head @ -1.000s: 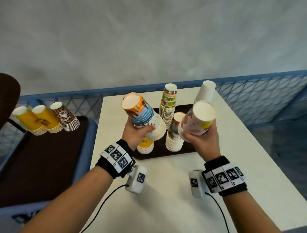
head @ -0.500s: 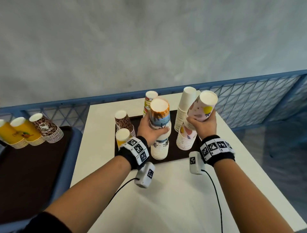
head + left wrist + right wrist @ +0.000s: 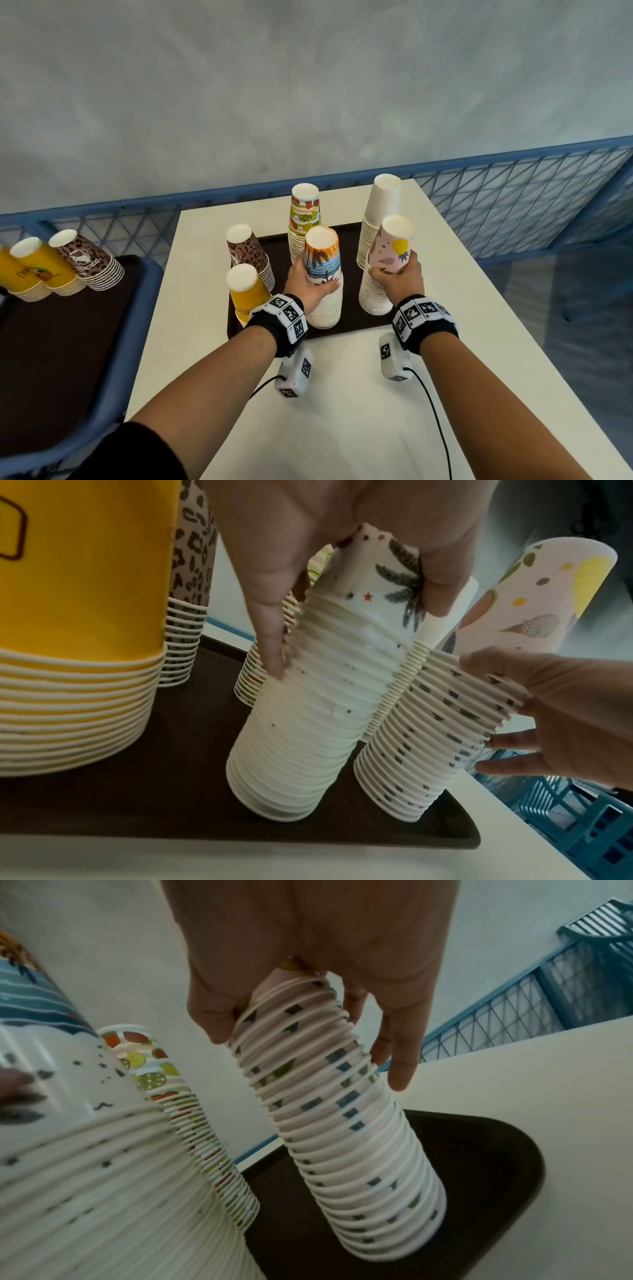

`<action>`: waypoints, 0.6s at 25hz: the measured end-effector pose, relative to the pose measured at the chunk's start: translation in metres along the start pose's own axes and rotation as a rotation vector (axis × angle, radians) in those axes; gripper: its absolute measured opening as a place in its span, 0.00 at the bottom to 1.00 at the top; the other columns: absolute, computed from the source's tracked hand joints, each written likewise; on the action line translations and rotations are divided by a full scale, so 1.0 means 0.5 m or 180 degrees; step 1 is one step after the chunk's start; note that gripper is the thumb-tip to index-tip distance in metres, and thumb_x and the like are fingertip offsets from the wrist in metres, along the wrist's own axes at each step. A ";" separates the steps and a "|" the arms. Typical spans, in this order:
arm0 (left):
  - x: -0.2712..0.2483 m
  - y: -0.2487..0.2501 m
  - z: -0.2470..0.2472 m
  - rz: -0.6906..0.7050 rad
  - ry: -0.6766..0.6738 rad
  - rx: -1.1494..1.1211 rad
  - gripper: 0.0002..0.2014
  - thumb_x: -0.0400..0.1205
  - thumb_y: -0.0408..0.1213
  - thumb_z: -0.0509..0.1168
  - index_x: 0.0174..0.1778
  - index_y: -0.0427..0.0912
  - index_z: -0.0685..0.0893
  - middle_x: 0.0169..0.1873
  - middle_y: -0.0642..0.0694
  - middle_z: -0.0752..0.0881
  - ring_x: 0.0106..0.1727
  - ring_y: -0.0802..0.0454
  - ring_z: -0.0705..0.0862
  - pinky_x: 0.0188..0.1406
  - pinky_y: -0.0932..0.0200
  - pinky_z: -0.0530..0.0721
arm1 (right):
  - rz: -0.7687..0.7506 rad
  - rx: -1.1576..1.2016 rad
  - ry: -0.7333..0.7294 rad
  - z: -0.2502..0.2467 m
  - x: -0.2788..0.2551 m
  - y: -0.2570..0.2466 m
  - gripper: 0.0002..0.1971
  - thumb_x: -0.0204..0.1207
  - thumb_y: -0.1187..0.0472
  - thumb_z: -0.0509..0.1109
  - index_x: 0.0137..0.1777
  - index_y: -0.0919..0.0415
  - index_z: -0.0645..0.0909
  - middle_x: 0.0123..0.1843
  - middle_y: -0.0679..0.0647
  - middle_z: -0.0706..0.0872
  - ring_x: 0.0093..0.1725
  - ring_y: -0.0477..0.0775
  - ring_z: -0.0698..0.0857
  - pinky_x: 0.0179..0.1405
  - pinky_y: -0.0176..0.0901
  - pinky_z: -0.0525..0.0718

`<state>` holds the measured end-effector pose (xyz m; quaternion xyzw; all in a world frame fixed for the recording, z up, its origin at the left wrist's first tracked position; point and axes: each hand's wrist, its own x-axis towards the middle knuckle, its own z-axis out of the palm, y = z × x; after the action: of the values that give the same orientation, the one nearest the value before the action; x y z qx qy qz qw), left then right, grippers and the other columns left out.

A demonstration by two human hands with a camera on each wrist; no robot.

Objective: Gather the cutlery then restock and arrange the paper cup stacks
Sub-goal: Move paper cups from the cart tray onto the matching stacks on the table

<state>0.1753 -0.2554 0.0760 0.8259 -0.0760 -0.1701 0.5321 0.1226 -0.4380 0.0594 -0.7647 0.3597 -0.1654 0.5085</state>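
The left hand (image 3: 308, 286) is gripping the palm stack (image 3: 323, 274), with thumb and fingers curled around its upper cups, and this stack is standing on the brown tray (image 3: 274, 243) near the front edge. The right hand (image 3: 397, 277) is wrapping its fingers around the pink stack (image 3: 390, 253), which is also standing on the tray, just beside the palm stack and leaning a little. Behind them the fruit stack (image 3: 305, 212) and the white stack (image 3: 380, 205) are standing upright. On the left part of the tray the leopard stack (image 3: 246, 248) and the yellow stack (image 3: 245, 291) are standing. The tray is lying on the white tabletop (image 3: 342, 411). On the cart (image 3: 113, 377) to the left, more stacks (image 3: 68, 263) are standing.
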 end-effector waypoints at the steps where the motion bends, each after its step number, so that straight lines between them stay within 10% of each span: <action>1: -0.004 0.003 0.000 -0.0005 0.0009 0.0034 0.43 0.62 0.42 0.79 0.72 0.49 0.66 0.70 0.45 0.75 0.71 0.47 0.76 0.75 0.45 0.72 | 0.0014 0.0005 -0.0006 0.001 -0.003 0.001 0.38 0.57 0.54 0.80 0.68 0.57 0.69 0.63 0.60 0.80 0.61 0.64 0.82 0.64 0.62 0.81; 11: -0.056 0.026 -0.035 -0.0731 -0.0293 0.0428 0.50 0.73 0.45 0.72 0.81 0.40 0.44 0.78 0.42 0.67 0.78 0.43 0.69 0.77 0.51 0.69 | 0.0751 -0.1286 -0.0791 -0.027 -0.083 0.019 0.32 0.71 0.52 0.73 0.69 0.71 0.71 0.68 0.67 0.79 0.68 0.66 0.78 0.62 0.49 0.76; 15: -0.100 -0.002 -0.090 -0.0817 -0.0719 0.0689 0.36 0.76 0.48 0.68 0.78 0.43 0.62 0.75 0.41 0.73 0.72 0.44 0.76 0.72 0.49 0.76 | 0.0450 -0.2254 -0.1854 0.021 -0.178 0.012 0.23 0.77 0.51 0.65 0.62 0.70 0.79 0.65 0.65 0.82 0.66 0.63 0.80 0.56 0.42 0.75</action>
<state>0.1447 -0.2012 0.1019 0.8569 -0.0472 -0.3189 0.4023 0.0657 -0.3684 0.0598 -0.8794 0.2875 0.2244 0.3059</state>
